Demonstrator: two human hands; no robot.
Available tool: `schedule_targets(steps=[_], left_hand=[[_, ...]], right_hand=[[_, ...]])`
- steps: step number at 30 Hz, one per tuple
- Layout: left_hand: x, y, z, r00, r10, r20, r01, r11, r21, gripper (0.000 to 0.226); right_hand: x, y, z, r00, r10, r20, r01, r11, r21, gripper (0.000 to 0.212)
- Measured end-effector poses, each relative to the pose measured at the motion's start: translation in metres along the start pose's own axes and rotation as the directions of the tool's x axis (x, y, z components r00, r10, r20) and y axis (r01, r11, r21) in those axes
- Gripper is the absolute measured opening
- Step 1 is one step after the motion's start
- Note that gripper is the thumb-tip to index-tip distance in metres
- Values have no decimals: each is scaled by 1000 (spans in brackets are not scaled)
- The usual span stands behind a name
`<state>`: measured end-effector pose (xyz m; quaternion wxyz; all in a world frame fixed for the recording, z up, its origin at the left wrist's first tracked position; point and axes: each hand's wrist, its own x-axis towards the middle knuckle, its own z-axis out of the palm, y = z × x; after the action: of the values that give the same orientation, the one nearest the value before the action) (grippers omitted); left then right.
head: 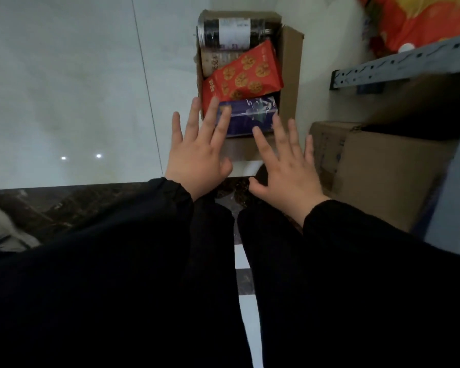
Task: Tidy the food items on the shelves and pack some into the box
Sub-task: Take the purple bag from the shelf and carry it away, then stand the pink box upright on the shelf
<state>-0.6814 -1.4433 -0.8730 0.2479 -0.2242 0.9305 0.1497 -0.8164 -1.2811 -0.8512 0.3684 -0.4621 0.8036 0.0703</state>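
An open cardboard box (291, 75) stands on the floor ahead of me. Inside it lie a clear jar with a white label (226, 31), a beige packet (213, 62), a red snack bag printed with walnuts (246, 74) and a dark blue carton (250, 116) nearest me. My left hand (197, 152) is spread flat, its fingertips over the box's near left edge and the blue carton. My right hand (287, 163) is also spread, fingers straight, over the carton's near right corner. Neither hand grips anything.
A grey metal shelf rail (398, 66) juts in at the right, with a red-orange bag (422, 19) above it. A closed cardboard box (377, 168) sits beneath the shelf. Pale floor tiles lie to the left, a dark marble strip near my legs.
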Motion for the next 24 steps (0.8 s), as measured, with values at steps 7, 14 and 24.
schedule_targets(steps=[7,14,24], left_hand=[[-94,14,-155,989,-57,-136,57,998,1,92],[-182,35,-390,939,-131,-317,125,991,-41,86],[-264,70,-648,749,90,-657,-71,996,55,71]], right_hand=[[-104,-46,-137,987,-53,-152,56,998,15,93],[-215,-102,-322,848,-76,-525,147,985,94,78],[-344,-159,-553,623,-50,-781,123,992,34,56]])
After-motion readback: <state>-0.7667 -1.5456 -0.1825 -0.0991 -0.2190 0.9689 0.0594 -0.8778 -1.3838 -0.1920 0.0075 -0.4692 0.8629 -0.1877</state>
